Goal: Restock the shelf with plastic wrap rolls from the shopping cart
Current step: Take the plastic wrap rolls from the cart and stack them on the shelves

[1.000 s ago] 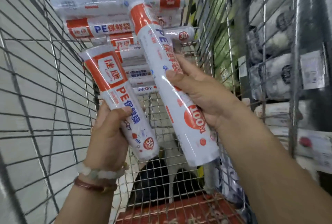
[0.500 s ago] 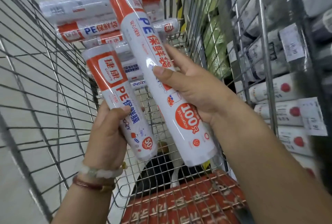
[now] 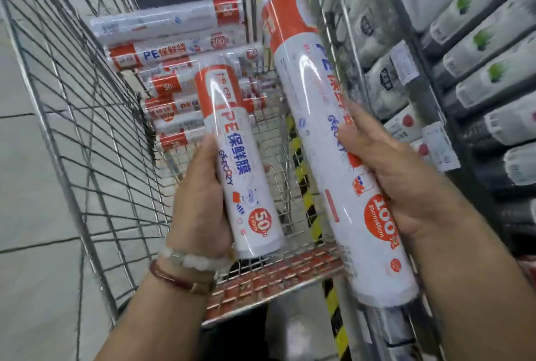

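My left hand [image 3: 200, 204] grips a short white-and-orange plastic wrap roll [image 3: 237, 155] marked 50, held nearly upright over the wire shopping cart [image 3: 95, 134]. A longer roll [image 3: 324, 140] marked 100 is gripped by my right hand [image 3: 406, 183], tilted with its orange top away from me. Several more rolls [image 3: 162, 50] lie stacked at the cart's far end. The shelf [image 3: 475, 76] on the right holds rows of packaged rolls.
The cart's wire side walls rise on both sides of my hands. A red plate [image 3: 278, 273] lines its near rim. Price tags [image 3: 438, 146] hang from the shelf edges. Grey floor tiles [image 3: 26, 186] lie to the left, and yellow-black floor tape [image 3: 307, 201] shows through the mesh.
Both hands lifted their rolls up and toward me, turning them more upright. The view swung right, bringing more of the shelf into sight.
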